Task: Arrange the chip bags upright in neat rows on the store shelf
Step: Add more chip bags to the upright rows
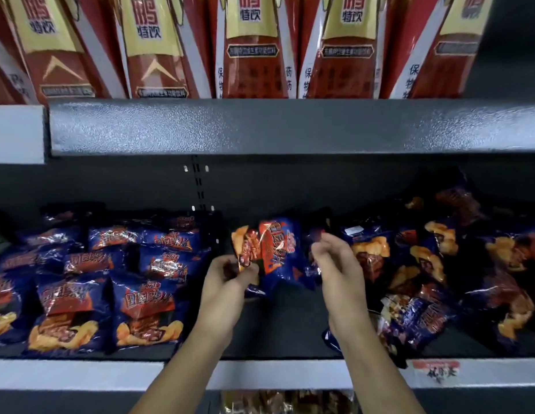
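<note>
Head cam: L hand (227,279) is gripping a chip bag (246,249) by its bottom edge, fingers curled round it, holding it up in the mid of the shelf (290,327). A 2nd bag (279,246) is standing right beside it, touching it. R hand (335,264) is hanging just right of the 2nd bag w/ fingers bent; can't tell if it's holding anything. On the left, rows (140,306) of blue bags are standing up, neat. On the right, a pile (424,264) of bags is lying all mixed up. Red boxes (251,55) are sitting on the top shelf (260,127). A tag (436,373) is sticking on the front edge.
</note>
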The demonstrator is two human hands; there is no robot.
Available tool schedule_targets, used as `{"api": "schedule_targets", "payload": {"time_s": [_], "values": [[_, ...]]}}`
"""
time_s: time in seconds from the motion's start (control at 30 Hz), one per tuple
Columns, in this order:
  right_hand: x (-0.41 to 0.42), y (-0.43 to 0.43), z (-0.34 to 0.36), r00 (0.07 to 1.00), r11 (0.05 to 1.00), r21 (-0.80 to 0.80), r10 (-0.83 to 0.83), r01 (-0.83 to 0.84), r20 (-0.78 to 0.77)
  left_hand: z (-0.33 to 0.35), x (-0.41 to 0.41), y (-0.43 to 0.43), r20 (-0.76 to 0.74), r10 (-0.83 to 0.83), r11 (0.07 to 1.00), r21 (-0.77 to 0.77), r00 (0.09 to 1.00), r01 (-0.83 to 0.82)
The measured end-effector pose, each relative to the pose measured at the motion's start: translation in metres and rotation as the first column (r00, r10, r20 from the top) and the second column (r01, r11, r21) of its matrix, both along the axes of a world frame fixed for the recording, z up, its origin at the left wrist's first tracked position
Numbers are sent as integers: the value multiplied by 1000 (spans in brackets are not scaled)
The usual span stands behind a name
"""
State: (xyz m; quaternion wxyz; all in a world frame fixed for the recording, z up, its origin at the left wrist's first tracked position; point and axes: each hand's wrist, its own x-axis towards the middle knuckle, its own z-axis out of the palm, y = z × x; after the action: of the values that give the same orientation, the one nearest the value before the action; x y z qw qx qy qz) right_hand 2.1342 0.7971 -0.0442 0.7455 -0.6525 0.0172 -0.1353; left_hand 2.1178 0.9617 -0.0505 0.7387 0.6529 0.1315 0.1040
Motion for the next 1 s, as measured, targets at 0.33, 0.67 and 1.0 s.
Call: {"api": "schedule_targets", "payload": {"time_s": [0.33, 0.67, 1.0], "values": [[16, 28, -13, 969, 944, 233, 247, -235, -24, -13, -4, -21, 100, 58, 990, -131, 993, -45], [38, 31, -15, 957, 956, 137, 273, -258, -102, -27, 10, 0, -1, 142, 910, -392, 990, -131], [99, 85, -51, 974, 998, -53, 10, -22, -227, -44, 32, 7, -90, 99, 812, -568, 991, -133]]}}
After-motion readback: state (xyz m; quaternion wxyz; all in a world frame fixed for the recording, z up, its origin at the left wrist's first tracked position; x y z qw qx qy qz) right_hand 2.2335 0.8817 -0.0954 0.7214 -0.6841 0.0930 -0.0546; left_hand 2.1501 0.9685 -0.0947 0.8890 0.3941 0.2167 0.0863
